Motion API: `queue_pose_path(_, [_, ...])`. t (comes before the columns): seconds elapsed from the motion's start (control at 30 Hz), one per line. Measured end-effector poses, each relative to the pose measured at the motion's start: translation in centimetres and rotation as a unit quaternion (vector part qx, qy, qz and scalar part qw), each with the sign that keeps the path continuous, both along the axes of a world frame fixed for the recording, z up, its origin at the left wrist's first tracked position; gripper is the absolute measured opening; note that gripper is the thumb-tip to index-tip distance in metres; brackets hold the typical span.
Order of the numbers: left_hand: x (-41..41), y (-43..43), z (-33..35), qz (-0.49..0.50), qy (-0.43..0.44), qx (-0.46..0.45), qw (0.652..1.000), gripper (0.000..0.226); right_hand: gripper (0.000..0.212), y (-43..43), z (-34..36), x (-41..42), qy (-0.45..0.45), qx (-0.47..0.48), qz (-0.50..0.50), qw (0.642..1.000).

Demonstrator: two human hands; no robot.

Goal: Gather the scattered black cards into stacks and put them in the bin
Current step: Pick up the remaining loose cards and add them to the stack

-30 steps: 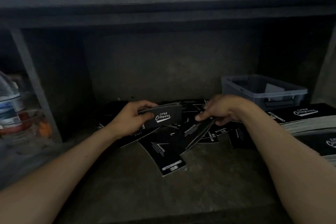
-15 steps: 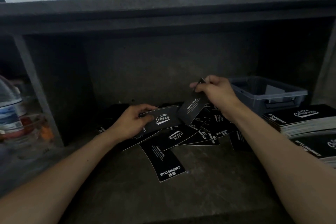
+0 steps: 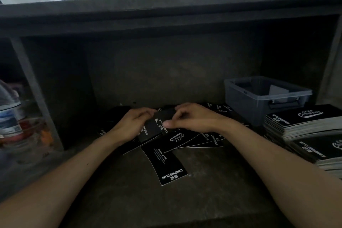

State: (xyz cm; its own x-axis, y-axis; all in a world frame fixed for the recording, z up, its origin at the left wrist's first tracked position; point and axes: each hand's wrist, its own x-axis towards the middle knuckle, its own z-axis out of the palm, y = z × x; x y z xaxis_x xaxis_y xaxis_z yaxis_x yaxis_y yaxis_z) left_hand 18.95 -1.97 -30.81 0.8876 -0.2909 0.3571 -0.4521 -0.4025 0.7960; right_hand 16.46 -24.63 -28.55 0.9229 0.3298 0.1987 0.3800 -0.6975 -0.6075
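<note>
Squaring up a small stack [image 3: 153, 128] of black cards, by the look of it. Both hands meet on it just above the loose pile.

- left hand [image 3: 133, 126]: fingers curled round the left end of the small stack, holding it from that side. Judging it's the collector hand, with cards fed into it one at a time.
- right hand [image 3: 192, 118]: thumb laid flat on the printed top face and fingers curled over the far edge, so it's pinching the stack. Likely seating a card on top and aligning the edges. Can't tell how many cards are in the stack.
- scattered cards [image 3: 185, 139]: fanned and overlapping on the counter [image 3: 212, 181], directly under and right of the hands. More of them run back toward the bin. One lone card [image 3: 166, 164] lies nearest the camera, partly tucked under the fan.
- bin [image 3: 246, 109]: grey translucent plastic tub at right rear, open top, well clear of both hands. There's something pale inside; can't make out what.
- finished stacks [image 3: 303, 122]: two tall piles of the same cards at far right, just in front of the bin, one nearer than the other. Not in the bin yet.
- water bottle [image 3: 9, 116]: far left behind the divider, not involved.

Read: mid-gather, a lot of cards still loose and nothing seen going into the bin. Holding the stack low over the pile keeps each reach short. Risks: glossy cards sliding out of a loose grip, and the overlapped ones lifting in pairs.
</note>
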Motion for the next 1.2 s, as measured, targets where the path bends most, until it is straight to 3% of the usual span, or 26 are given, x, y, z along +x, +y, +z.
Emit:
queue_pose_path(0.07, [0.0, 0.1, -0.1, -0.016, 0.027, -0.029, 0.999, 0.022, 0.032, -0.6, 0.0, 0.3, 0.084, 0.100, 0.029, 0.991])
queue_pose_path(0.1, [0.0, 0.1, -0.2, -0.017, 0.014, -0.013, 1.000, 0.019, 0.022, -1.2, 0.2, 0.6, 0.107, 0.150, 0.025, 0.983])
queue_pose_path(0.17, [0.0, 0.1, -0.5, -0.016, -0.030, 0.043, 0.998, 0.032, 0.021, -2.3, 0.5, 0.8, 0.112, 0.191, 0.011, 0.975])
queue_pose_path(0.27, [0.2, 0.2, -0.3, -0.015, -0.060, 0.059, 0.996, 0.046, 0.030, -3.4, 1.2, 0.7, 0.067, 0.076, 0.010, 0.995])
queue_pose_path(0.4, [0.3, 0.8, 0.2, -0.021, -0.046, 0.027, 0.998, 0.056, 0.047, -2.4, 0.9, 0.1, 0.116, -0.062, 0.077, 0.988])
queue_pose_path(0.6, [0.4, 0.8, 0.1, -0.013, -0.036, 0.031, 0.999, 0.055, 0.054, -1.8, 0.8, 0.0, 0.099, -0.049, 0.089, 0.990])
queue_pose_path(0.7, [0.1, 0.6, -0.1, -0.031, -0.062, 0.046, 0.997, 0.045, 0.046, -3.2, 1.8, -0.2, 0.087, 0.032, 0.075, 0.993])
queue_pose_path(0.8, [-0.1, 0.4, 0.0, -0.031, -0.060, 0.044, 0.997, 0.045, 0.040, -4.4, 2.9, -0.1, 0.069, 0.207, 0.015, 0.976])
queue_pose_path(0.9, [-0.1, 0.4, 0.2, -0.031, -0.046, 0.043, 0.998, 0.050, 0.068, -4.5, 2.7, 0.5, 0.067, 0.362, -0.029, 0.929])
queue_pose_path(1.0, [0.0, 0.5, 0.2, -0.033, -0.043, 0.042, 0.998, 0.052, 0.097, -3.5, 1.6, 0.9, 0.074, 0.353, -0.030, 0.932])
queue_pose_path(1.07, [0.0, 0.6, 0.0, -0.035, -0.052, 0.045, 0.997, 0.049, 0.086, -2.6, 1.1, 1.1, 0.092, 0.362, -0.021, 0.927])
queue_pose_path(1.2, [-0.3, 0.6, 0.0, -0.063, -0.083, 0.079, 0.991, 0.048, 0.043, -2.0, 0.8, 1.6, 0.062, 0.369, -0.072, 0.925])
